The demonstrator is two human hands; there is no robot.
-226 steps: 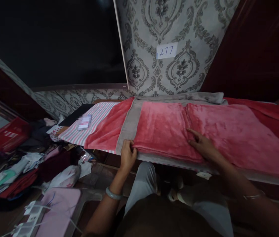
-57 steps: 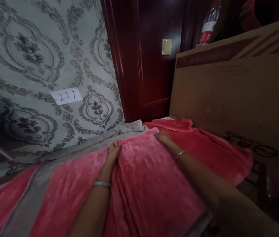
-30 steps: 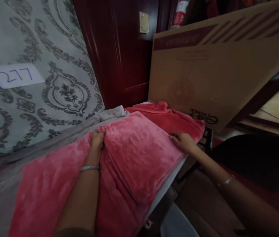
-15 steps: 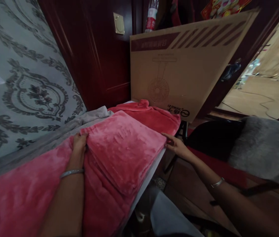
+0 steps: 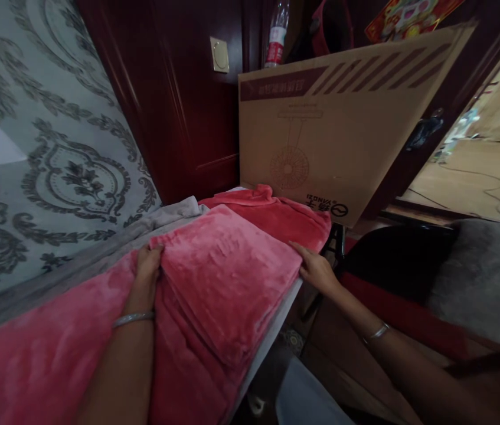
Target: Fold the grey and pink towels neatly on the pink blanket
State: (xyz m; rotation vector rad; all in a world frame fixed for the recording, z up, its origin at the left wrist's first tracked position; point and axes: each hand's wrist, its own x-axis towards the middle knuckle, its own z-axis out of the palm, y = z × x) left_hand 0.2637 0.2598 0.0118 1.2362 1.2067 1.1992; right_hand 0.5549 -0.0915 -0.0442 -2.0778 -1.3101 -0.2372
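Note:
A folded piece of pink plush cloth (image 5: 232,265) lies on top of more pink plush fabric on a table. My left hand (image 5: 147,262) is closed on its left edge, the fingertips partly hidden by the fold. On the far side, my right hand (image 5: 318,268) grips the right corner, one finger stretched along the top and the others at or under the edge. Beyond the fold, a redder part of plush fabric (image 5: 276,212) is bunched up. Another pink length (image 5: 55,336) spreads to the left, under my left forearm.
Grey plush fabric (image 5: 165,215) runs along the patterned wall (image 5: 77,171). A large cardboard box (image 5: 351,130) stands behind the table, with a bottle (image 5: 276,41) behind its top edge. At right, grey fabric (image 5: 489,277) drapes over a black chair (image 5: 395,248).
The view has shifted a little, so everything sits slightly lower and further right. My right hand has settled closer onto the cloth's corner. The left hand keeps its hold.

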